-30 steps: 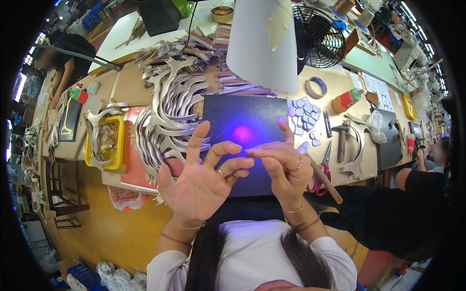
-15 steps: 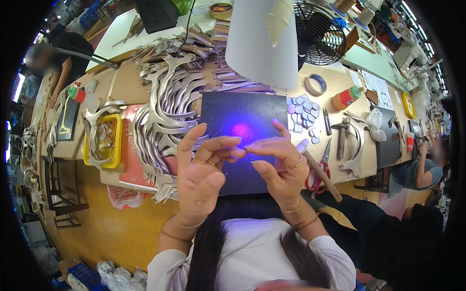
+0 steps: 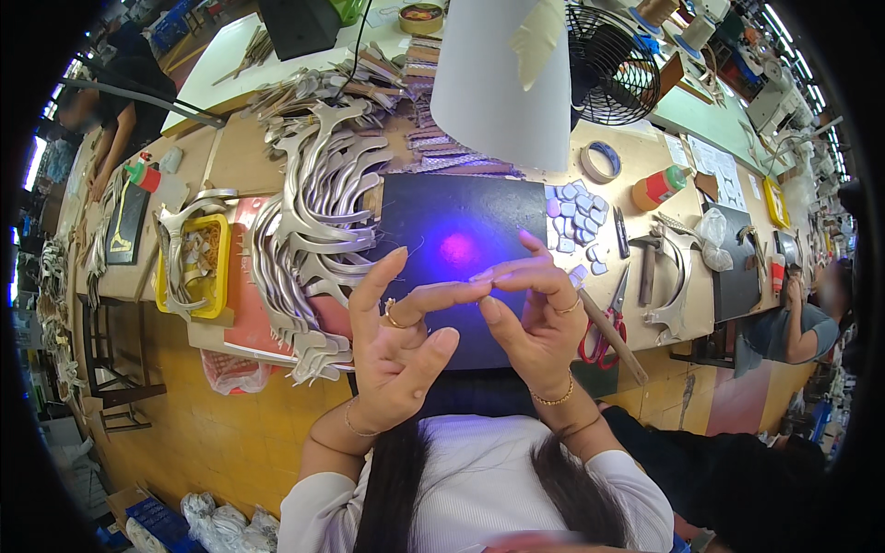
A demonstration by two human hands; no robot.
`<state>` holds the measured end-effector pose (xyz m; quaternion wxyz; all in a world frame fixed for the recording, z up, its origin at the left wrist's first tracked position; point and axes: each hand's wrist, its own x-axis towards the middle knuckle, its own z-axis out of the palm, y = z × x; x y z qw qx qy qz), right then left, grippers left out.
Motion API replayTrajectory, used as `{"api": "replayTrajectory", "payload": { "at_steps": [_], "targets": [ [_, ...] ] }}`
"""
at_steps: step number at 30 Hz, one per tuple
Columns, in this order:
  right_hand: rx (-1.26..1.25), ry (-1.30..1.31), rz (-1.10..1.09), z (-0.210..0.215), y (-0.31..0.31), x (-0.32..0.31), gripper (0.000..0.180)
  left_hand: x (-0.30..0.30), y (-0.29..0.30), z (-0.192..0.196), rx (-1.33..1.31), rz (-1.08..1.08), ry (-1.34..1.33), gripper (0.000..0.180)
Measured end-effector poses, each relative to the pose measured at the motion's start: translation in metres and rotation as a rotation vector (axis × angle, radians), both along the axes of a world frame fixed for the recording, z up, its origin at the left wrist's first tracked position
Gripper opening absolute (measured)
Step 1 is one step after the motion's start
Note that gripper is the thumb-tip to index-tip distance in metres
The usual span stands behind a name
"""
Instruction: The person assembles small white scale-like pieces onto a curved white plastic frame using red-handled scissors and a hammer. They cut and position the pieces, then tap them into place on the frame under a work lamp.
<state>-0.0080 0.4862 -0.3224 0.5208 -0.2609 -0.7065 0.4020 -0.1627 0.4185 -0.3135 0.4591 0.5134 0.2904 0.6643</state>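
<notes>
Above the black mat (image 3: 415,207), my left hand (image 3: 392,364) is raised with its fingers spread and its thumb apart. A long finger of it reaches across to meet the fingertips of my right hand (image 3: 544,327). The right thumb stands off from its fingers. Nothing held shows in either hand; whether something tiny sits where the fingertips touch, I cannot tell. Purple-blue light shines on the mat behind them. Left of the mat lies a stack of curved silvery strap pieces (image 3: 318,221). Small grey rounded tabs (image 3: 579,217) lie at its right.
Right of my hands are a wooden-handled hammer (image 3: 619,348), red-handled scissors (image 3: 604,343), a tape roll (image 3: 601,161) and a red-and-green bottle (image 3: 656,189). A fan (image 3: 613,74) and white curved sheet (image 3: 498,83) stand beyond. A yellow tray (image 3: 218,253) sits left.
My left hand has shifted slightly right, its finger straightening toward the right hand's fingertips. The right hand stays nearly in place. A dark-clothed person at lower right has moved farther from the table.
</notes>
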Motion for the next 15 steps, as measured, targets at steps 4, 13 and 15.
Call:
{"api": "replayTrajectory", "payload": {
  "at_steps": [4,13,15],
  "targets": [
    [-0.004,0.018,-0.007,-0.0004,0.0007,-0.0016,0.020,-0.0005,-0.0015,-0.0004,-0.013,0.010,0.019,0.071],
    [-0.022,-0.013,-0.035,0.0017,0.0011,0.0010,0.010,-0.0047,0.0044,0.0009,-0.239,-0.171,-0.573,0.071],
    [0.010,-0.034,-0.030,0.0021,0.0011,0.0011,0.011,-0.0043,0.0058,0.0009,-0.228,-0.185,-0.603,0.071]
  ]
}}
